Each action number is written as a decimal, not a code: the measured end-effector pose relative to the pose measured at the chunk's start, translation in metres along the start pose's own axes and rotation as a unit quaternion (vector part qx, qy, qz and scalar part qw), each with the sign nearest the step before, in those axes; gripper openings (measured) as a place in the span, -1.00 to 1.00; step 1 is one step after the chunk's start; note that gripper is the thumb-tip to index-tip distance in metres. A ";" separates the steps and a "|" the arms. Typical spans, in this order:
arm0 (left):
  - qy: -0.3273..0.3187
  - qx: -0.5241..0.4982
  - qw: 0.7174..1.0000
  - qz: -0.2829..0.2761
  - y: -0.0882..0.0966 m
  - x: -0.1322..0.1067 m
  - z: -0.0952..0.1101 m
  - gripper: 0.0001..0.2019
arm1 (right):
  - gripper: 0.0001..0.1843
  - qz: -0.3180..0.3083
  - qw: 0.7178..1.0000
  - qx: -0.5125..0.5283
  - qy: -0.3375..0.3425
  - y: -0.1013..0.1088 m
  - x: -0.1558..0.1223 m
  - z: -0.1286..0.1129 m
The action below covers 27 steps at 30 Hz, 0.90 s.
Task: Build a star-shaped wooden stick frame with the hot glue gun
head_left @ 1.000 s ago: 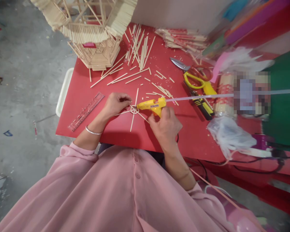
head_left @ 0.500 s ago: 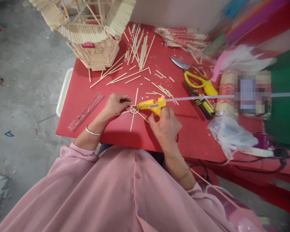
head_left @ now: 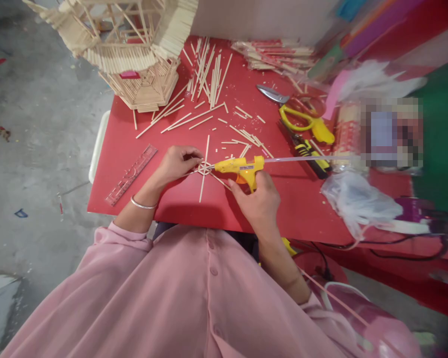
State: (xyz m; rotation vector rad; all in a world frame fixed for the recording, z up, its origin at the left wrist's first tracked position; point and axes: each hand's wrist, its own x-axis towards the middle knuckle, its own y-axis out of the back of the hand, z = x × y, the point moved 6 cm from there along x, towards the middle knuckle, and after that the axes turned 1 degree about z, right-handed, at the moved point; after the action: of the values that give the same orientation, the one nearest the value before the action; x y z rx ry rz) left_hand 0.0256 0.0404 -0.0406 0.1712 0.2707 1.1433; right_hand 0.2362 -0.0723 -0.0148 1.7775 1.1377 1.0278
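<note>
My right hand [head_left: 259, 201] is closed around the handle of a yellow glue gun [head_left: 239, 167], whose nozzle points left at the hub of a small star of thin wooden sticks [head_left: 205, 170] lying on the red table [head_left: 179, 204]. A long clear glue stick [head_left: 306, 159] juts out of the gun's back to the right. My left hand [head_left: 177, 161] rests on the table with its fingertips pinched on the left side of the stick star, holding it down.
A tall model built of sticks [head_left: 134, 54] stands at the table's far left corner. Loose sticks [head_left: 209, 74] lie behind the hands. A ruler [head_left: 131, 174] is at the left, scissors [head_left: 298, 112] and a utility knife [head_left: 309, 151] at the right, a plastic bag [head_left: 358, 204] beyond.
The glue gun has drawn back slightly to the right and its handle shows more. My left hand stays pinched on the stick star. The camera view has shifted a little.
</note>
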 end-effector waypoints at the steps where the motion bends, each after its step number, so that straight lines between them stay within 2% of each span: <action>1: 0.006 -0.006 1.000 0.001 -0.001 0.000 0.000 -0.82 | -0.51 -0.006 1.000 0.016 -0.007 0.003 -0.003 0.005; 4: 0.010 -0.006 1.000 0.019 0.000 -0.001 0.002 -0.84 | -0.55 -0.004 0.999 0.039 -0.018 0.014 -0.016 0.024; 8: 0.028 -0.036 0.998 0.033 0.001 -0.003 0.006 -0.85 | -0.81 0.034 0.999 0.021 -0.033 0.028 -0.036 0.058; 10: 0.034 -0.055 0.997 0.037 0.000 -0.004 0.008 -0.86 | -0.86 0.034 0.998 0.013 -0.050 0.030 -0.044 0.073; 13: 0.040 -0.062 0.997 0.029 -0.001 -0.006 0.012 -0.87 | -0.75 0.001 0.996 -0.041 -0.080 0.035 -0.050 0.083; 15: 0.044 -0.062 0.997 0.021 -0.001 -0.007 0.015 -0.87 | -0.65 -0.008 0.989 -0.105 -0.101 0.047 -0.049 0.081; 18: 0.054 -0.069 0.996 0.011 -0.003 -0.008 0.018 -0.88 | -0.66 0.020 0.990 -0.111 -0.081 0.064 -0.036 0.057; 20: 0.060 -0.073 0.996 0.007 -0.004 -0.008 0.017 -0.87 | -0.67 0.034 0.999 -0.032 0.000 0.062 -0.020 0.027; 23: 0.064 -0.076 0.995 0.009 -0.005 -0.007 0.011 -0.85 | -0.70 -0.005 0.991 0.074 0.111 0.030 0.006 -0.018; 27: 0.059 -0.088 0.994 -0.002 -0.006 -0.004 -0.001 -0.84 | -0.70 -0.051 0.973 0.140 0.179 -0.018 0.032 -0.051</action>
State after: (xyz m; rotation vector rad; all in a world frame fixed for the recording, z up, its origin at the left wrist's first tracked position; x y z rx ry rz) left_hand 0.0294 0.0344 -0.0429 -0.0536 0.2730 1.1682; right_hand 0.1928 -0.0277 -0.0048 1.7659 1.6482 1.2059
